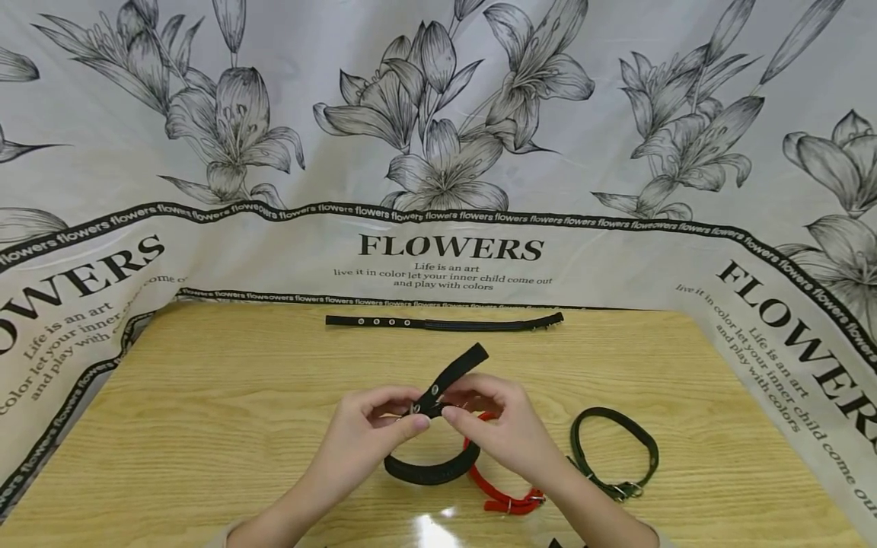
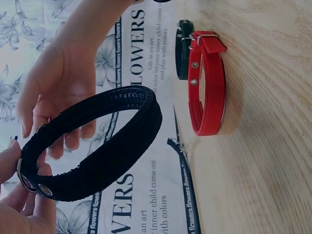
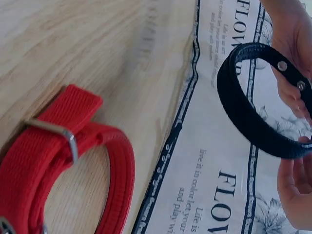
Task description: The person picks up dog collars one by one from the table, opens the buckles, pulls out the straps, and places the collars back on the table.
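A black collar (image 1: 432,473), bent into a loop, is held up over the table by both hands. My left hand (image 1: 366,430) pinches it between thumb and fingers near the overlap, where a metal D-ring and an eyelet show in the left wrist view. The free strap end points up and to the right. Opposite, my right hand (image 1: 503,430) grips the collar at the same overlap, thumb on the near side. The buckle is mostly hidden by the fingers. Below and partly behind the right hand lies a red collar (image 2: 212,87), fastened in a loop.
A dark green collar (image 1: 651,441), also looped, lies right of the right forearm. Toward the back edge of the wooden table (image 1: 205,396), a black collar (image 1: 473,326) lies stretched out straight. A flower-printed cloth (image 1: 438,259) hangs behind and along both sides.
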A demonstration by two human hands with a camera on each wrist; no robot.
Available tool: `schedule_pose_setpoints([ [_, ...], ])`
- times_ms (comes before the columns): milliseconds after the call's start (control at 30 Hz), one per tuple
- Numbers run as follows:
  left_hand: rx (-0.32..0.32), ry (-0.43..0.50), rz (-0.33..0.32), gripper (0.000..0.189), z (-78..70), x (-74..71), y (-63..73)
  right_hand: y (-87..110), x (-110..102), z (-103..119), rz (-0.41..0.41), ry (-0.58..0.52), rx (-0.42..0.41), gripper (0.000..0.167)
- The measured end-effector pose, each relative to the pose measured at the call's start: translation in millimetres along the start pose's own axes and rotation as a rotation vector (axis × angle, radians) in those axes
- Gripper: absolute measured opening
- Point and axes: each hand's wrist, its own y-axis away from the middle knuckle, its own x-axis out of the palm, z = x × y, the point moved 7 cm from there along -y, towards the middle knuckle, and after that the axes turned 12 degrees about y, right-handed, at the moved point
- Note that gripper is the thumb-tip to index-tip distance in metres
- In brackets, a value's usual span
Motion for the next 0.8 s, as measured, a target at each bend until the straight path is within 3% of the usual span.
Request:
schedule_pose_setpoints([
  [200, -0.029, 0.034, -0.024, 0.03, 1.8, -7.2, -3.6, 0.6, -4, -7, 0.086, 0.109, -0.001, 0.023],
  [500, -0.022, 0.023, 0.004, 0.028, 4.2, -3.0, -9.2, -3.1, -3, -1, 0.06, 0.175, -0.086, 0.017],
  [800, 0.061, -0.102, 0.1, 0.033, 3.8, -2.5, -11.4, -3.5, -8, -15, 0.049, 0.131, 0.026, 0.017],
])
